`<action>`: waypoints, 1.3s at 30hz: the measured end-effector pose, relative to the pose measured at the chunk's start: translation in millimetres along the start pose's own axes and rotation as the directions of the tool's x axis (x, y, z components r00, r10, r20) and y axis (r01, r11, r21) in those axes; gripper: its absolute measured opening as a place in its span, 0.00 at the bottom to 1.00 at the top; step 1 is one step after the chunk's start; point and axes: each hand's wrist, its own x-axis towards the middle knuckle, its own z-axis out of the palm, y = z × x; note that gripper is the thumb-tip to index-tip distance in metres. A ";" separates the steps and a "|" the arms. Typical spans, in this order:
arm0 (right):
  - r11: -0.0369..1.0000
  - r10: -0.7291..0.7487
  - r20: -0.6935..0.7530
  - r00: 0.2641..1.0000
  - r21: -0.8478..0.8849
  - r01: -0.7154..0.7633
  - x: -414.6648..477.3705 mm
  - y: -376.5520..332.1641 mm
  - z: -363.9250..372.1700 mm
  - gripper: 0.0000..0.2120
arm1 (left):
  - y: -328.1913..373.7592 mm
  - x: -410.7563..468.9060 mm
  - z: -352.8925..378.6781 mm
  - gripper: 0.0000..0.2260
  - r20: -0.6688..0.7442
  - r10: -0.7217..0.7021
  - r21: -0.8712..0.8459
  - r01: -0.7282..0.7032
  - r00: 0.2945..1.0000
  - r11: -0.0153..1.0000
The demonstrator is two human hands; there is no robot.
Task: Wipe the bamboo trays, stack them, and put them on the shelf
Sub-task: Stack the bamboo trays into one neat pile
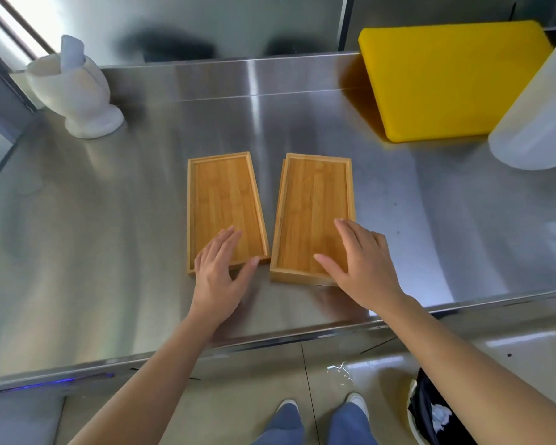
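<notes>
Bamboo trays lie side by side on the worktop. Left hand and right hand hover open over their near ends, gripping nothing. No cloth shows, so stacking looks next: lift one onto the other.

This looks like a commercial kitchen: a brushed steel counter fills most of the frame, backed by a steel wall along the top. A yellow cutting board leans at upper right beside a translucent plastic tub, a white mortar stands at upper left, and tiled floor runs along the bottom.
</notes>
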 end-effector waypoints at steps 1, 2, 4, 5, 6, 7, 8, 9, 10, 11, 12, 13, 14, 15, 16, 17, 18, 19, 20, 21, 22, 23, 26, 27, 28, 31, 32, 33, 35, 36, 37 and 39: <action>0.999 -0.030 -0.012 0.999 0.026 0.030 8.8 -9.0 -1.1 0.32 | -1.8 5.2 -4.8 0.23 -0.055 -0.090 0.002 0.090 0.994 0.996; 0.997 -0.055 -0.005 0.998 0.051 0.055 18.0 -18.9 -1.1 0.31 | -4.1 11.1 -9.4 0.24 -0.093 -0.182 0.013 0.184 0.979 0.983; 0.992 -0.108 0.053 0.993 0.075 0.104 36.5 -39.2 3.3 0.30 | -9.0 23.4 -17.1 0.25 -0.122 -0.316 0.075 0.326 0.941 0.942; 0.989 -0.132 0.093 0.987 0.076 0.125 45.5 -49.0 7.9 0.30 | -12.4 28.7 -20.2 0.24 -0.125 -0.356 0.123 0.370 0.926 0.921; 0.987 -0.149 0.135 0.980 0.071 0.141 53.4 -58.0 13.2 0.30 | -15.8 32.9 -22.8 0.23 -0.123 -0.390 0.174 0.406 0.913 0.897; 0.987 -0.159 0.177 0.971 0.059 0.151 60.6 -66.0 19.0 0.29 | -19.7 36.2 -25.0 0.22 -0.111 -0.427 0.226 0.441 0.897 0.868; 0.987 -0.160 0.221 0.962 0.036 0.156 66.9 -72.4 25.1 0.29 | -23.5 38.3 -27.3 0.21 -0.085 -0.469 0.274 0.473 0.879 0.837; 0.988 -0.150 0.265 0.952 0.007 0.153 72.2 -77.0 31.3 0.28 | -27.2 39.7 -29.5 0.19 -0.051 -0.508 0.317 0.497 0.860 0.808; 0.989 -0.128 0.308 0.943 -0.025 0.143 76.3 -79.9 36.9 0.28 | -31.1 40.4 -31.3 0.18 -0.025 -0.531 0.358 0.504 0.847 0.786; 0.990 -0.100 0.345 0.933 -0.058 0.127 79.3 -81.9 41.8 0.27 | -35.3 40.4 -33.1 0.15 -0.014 -0.533 0.398 0.494 0.846 0.773; 0.990 -0.071 0.372 0.926 -0.091 0.112 81.1 -83.0 46.1 0.27 | -38.9 40.1 -34.7 0.13 -0.012 -0.523 0.433 0.475 0.853 0.766; 0.988 -0.047 0.388 0.921 -0.120 0.101 82.0 -83.9 49.8 0.27 | -41.8 40.1 -36.1 0.11 -0.013 -0.509 0.463 0.457 0.860 0.760; 0.984 -0.034 0.394 0.918 -0.146 0.099 82.3 -85.3 53.1 0.27 | -43.8 40.4 -37.3 0.09 -0.011 -0.499 0.487 0.440 0.867 0.754; 0.981 -0.030 0.397 0.917 -0.166 0.103 81.9 -87.1 56.1 0.27 | -45.0 41.3 -38.2 0.08 -0.008 -0.491 0.507 0.427 0.871 0.749; 0.978 -0.032 0.401 0.916 -0.177 0.111 81.4 -89.7 58.7 0.26 | -45.3 42.4 -38.5 0.08 -0.004 -0.488 0.522 0.418 0.873 0.743; 0.977 -0.036 0.406 0.913 -0.178 0.117 81.0 -92.7 60.9 0.25 | -45.0 43.3 -38.5 0.07 -0.001 -0.488 0.536 0.413 0.873 0.737; 0.979 -0.035 0.408 0.912 -0.171 0.115 80.5 -96.2 62.7 0.24 | -44.3 43.6 -38.2 0.07 0.003 -0.487 0.550 0.405 0.873 0.730; 0.983 -0.028 0.402 0.915 -0.154 0.098 80.2 -99.9 63.7 0.22 | -43.4 43.8 -37.3 0.07 0.006 -0.485 0.566 0.397 0.875 0.723; 0.990 -0.010 0.386 0.922 -0.123 0.062 79.8 -103.9 64.0 0.21 | -42.5 43.3 -36.2 0.06 0.005 -0.486 0.578 0.394 0.874 0.714; 0.997 0.018 0.363 0.932 -0.083 0.013 79.5 -107.8 63.9 0.20 | -41.3 42.4 -35.0 0.07 0.002 -0.488 0.587 0.394 0.873 0.707; 0.998 0.054 0.336 0.940 -0.039 -0.043 79.4 -111.4 63.8 0.20 | -40.0 41.7 -34.1 0.07 -0.001 -0.493 0.590 0.399 0.870 0.702; 0.996 0.087 0.312 0.946 0.003 -0.092 79.4 -114.5 63.7 0.21 | -38.8 41.1 -33.8 0.06 -0.005 -0.498 0.583 0.407 0.867 0.703; 0.975 0.129 0.269 0.955 0.140 -0.171 77.3 -120.4 61.0 0.20 | -35.8 40.6 -39.2 0.06 -0.044 -0.545 0.483 0.496 0.837 0.722; 0.959 0.136 0.259 0.956 0.209 -0.193 76.5 -122.0 59.1 0.20 | -35.7 40.5 -42.9 0.05 -0.053 -0.567 0.410 0.536 0.822 0.738; 0.934 0.145 0.247 0.958 0.285 -0.215 76.5 -123.8 56.7 0.20 | -35.7 40.8 -46.7 0.05 -0.056 -0.589 0.332 0.571 0.806 0.751; 0.858 0.178 0.198 0.964 0.448 -0.251 79.8 -127.4 49.7 0.20 | -35.5 43.9 -57.0 0.04 -0.066 -0.614 0.149 0.616 0.786 0.773; 0.836 0.188 0.190 0.964 0.485 -0.258 82.0 -127.2 47.8 0.18 | -34.9 44.9 -59.7 0.03 -0.070 -0.619 0.123 0.623 0.782 0.773; 0.815 0.201 0.187 0.962 0.513 -0.270 84.7 -126.5 45.5 0.16 | -33.5 44.9 -62.0 0.03 -0.077 -0.630 0.094 0.634 0.773 0.767; 0.791 0.229 0.179 0.957 0.539 -0.291 90.6 -123.7 39.9 0.15 | -26.9 43.5 -64.4 0.07 -0.067 -0.648 -0.022 0.648 0.759 0.761; 0.790 0.245 0.167 0.955 0.536 -0.296 93.5 -121.5 37.0 0.16 | -22.9 42.0 -64.1 0.08 -0.062 -0.637 -0.074 0.633 0.768 0.771; 0.801 0.259 0.145 0.955 0.521 -0.296 95.8 -118.6 33.8 0.17 | -16.7 40.9 -63.4 0.09 -0.070 -0.607 -0.100 0.600 0.791 0.793; 0.831 0.275 0.072 0.959 0.484 -0.275 97.8 -110.7 25.9 0.19 | -2.5 42.0 -61.4 0.08 -0.104 -0.537 -0.124 0.525 0.837 0.842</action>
